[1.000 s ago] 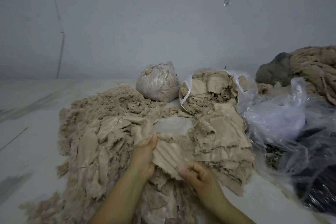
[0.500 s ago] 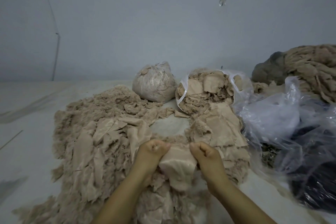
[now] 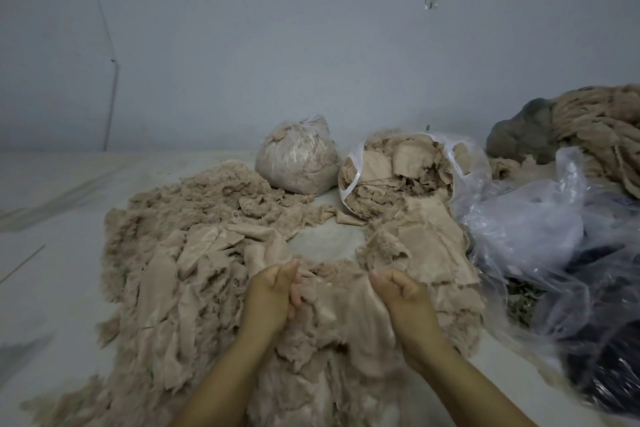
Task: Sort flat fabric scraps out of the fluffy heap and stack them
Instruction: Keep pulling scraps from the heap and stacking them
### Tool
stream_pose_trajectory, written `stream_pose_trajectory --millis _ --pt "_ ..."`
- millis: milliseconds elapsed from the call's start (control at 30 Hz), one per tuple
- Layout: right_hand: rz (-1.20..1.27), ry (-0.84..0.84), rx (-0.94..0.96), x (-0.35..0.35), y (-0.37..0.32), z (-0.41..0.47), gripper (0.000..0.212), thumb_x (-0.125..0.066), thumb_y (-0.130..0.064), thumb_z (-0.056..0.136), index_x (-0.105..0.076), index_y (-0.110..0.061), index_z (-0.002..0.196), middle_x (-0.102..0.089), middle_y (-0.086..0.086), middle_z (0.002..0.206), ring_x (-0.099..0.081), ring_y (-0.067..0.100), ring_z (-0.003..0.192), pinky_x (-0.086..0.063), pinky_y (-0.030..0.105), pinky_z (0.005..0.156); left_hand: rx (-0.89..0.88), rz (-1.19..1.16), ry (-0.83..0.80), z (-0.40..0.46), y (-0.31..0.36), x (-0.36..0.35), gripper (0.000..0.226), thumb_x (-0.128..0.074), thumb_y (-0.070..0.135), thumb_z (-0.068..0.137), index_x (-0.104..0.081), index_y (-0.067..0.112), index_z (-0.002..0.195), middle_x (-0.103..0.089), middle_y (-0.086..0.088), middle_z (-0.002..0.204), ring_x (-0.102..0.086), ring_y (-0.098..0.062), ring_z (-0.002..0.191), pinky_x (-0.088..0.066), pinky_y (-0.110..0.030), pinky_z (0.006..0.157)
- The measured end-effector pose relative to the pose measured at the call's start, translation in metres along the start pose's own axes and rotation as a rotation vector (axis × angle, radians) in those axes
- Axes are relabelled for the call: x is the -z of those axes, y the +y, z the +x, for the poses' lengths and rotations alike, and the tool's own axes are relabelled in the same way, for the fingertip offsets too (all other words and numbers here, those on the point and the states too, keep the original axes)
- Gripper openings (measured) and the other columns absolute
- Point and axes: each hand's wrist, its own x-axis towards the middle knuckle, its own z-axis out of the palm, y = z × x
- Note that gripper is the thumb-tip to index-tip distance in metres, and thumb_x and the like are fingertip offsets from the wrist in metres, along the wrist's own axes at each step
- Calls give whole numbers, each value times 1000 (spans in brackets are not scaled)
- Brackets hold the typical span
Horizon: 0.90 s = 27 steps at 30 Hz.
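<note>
since half a second ago both hands have drawn apart, and the beige scrap [image 3: 346,308] once bunched between them is now stretched wider across the gap. left hand [image 3: 273,291] has its fingers curled round the scrap's left edge, gripping it; right hand [image 3: 398,291] is likewise clenched on the right edge. the scrap hangs between the two fists, its lower part draping onto the fluffy heap [image 3: 194,194] directly in front of the person.

flat fabric strips [image 3: 180,274] lie spread over the left portion of the heap, overlapping one another. a stack of flat pieces [image 3: 429,246] sits just right of the right hand, on the pale floor [image 3: 52,253], with a bare patch of floor between it and the heap.

behind, a tied clear bag of fluff [image 3: 298,159] stands near the wall [image 3: 277,45]. just beside it, an open clear bag of scraps [image 3: 398,170] lies tipped toward the stack. loose clear plastic sheeting [image 3: 540,229] is crumpled at right over something dark. a bundle of tan stringy material [image 3: 602,125] rests at far right, with a grey mass touching its left side.
</note>
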Motion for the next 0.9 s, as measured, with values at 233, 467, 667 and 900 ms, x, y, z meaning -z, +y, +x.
stream_pose_trajectory --millis 233,467,667,900 --pt "-638 374 72 48 -53 96 21 -53 -28 92 -63 -11 102 -61 10 98 -54 27 95 -42 35 79 -106 705 -518 1 -7 12 58 -71 61 63 -60 31 111 -57 17 100 -56 -5 96 -44 -17 86" --pt "-515 -609 136 2 3 17 35 -79 -27 77 -61 -42 103 -64 -21 104 -58 -10 98 -45 11 81 -255 622 -487 -4 -7 13 23 -55 26 94 -61 12 77 -57 2 69 -49 -2 61 -37 -22 61" --pt "-145 -197 40 -10 14 15 17 -58 -3 90 -62 -5 74 -61 1 67 -56 11 66 -44 24 59 -238 616 -476 -4 -8 18 38 -51 25 96 -39 23 61 -43 9 52 -40 0 52 -31 -18 55" --pt "246 -43 -187 3 8 19 18 -55 -12 95 -68 -10 107 -74 9 98 -72 21 84 -57 34 75 -197 691 -409 2 -12 13 41 -43 25 100 -34 19 60 -38 7 58 -41 -11 60 -31 -24 62"
